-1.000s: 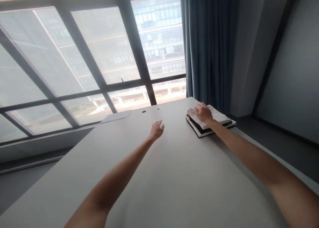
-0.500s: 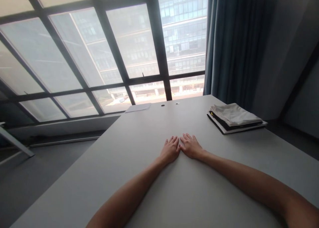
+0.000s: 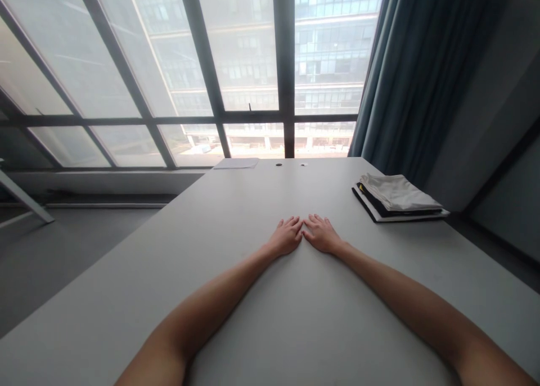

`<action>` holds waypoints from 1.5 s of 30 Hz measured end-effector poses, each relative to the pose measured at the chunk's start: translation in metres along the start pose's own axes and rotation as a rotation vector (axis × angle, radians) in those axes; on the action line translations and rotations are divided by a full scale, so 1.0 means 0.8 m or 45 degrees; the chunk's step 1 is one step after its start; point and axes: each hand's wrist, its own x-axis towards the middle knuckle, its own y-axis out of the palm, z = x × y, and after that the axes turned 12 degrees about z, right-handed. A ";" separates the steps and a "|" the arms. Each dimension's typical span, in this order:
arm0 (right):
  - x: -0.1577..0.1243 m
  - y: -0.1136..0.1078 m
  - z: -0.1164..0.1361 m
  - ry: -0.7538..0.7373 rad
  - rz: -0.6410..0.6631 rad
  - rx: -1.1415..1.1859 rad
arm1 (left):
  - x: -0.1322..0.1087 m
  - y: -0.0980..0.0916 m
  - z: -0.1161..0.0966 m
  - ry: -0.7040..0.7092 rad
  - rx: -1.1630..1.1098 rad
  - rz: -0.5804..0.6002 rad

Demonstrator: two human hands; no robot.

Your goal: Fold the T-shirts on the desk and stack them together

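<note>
Daylight enters through the far windows (image 3: 242, 54), which we find pale with glare, the building (image 3: 329, 54) beyond them washed out. We note a soft sheen on the far tabletop (image 3: 270, 186), duller at the near side; faint shadows along the forearms (image 3: 219, 293); a dim curtain (image 3: 426, 82) at right; and wide-angle distortion, with window bars (image 3: 112, 48) leaning at left.

"Anything on the left arm (image 3: 211, 304) or right arm (image 3: 405, 297)?"

"Both are bare past the elbow (image 3: 175, 332), each long forearm (image 3: 379, 274) tapering to a narrow wrist (image 3: 270, 252)."

"And farther down?"

"The left hand (image 3: 286, 236) and right hand (image 3: 322, 234) are bare too, with slender fingers (image 3: 292, 223); nails too small to make out."
</note>
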 end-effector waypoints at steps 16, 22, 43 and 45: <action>0.002 -0.004 -0.010 -0.032 -0.148 0.113 | 0.000 -0.003 0.002 -0.011 0.056 -0.007; 0.005 -0.068 -0.063 0.033 -0.569 0.294 | -0.001 -0.007 0.001 -0.014 0.057 0.012; -0.049 -0.178 -0.199 0.651 -0.936 0.376 | -0.002 -0.004 -0.001 0.026 -0.038 -0.114; -0.041 -0.173 -0.153 0.345 -0.966 0.488 | -0.004 -0.008 -0.003 0.068 -0.108 -0.232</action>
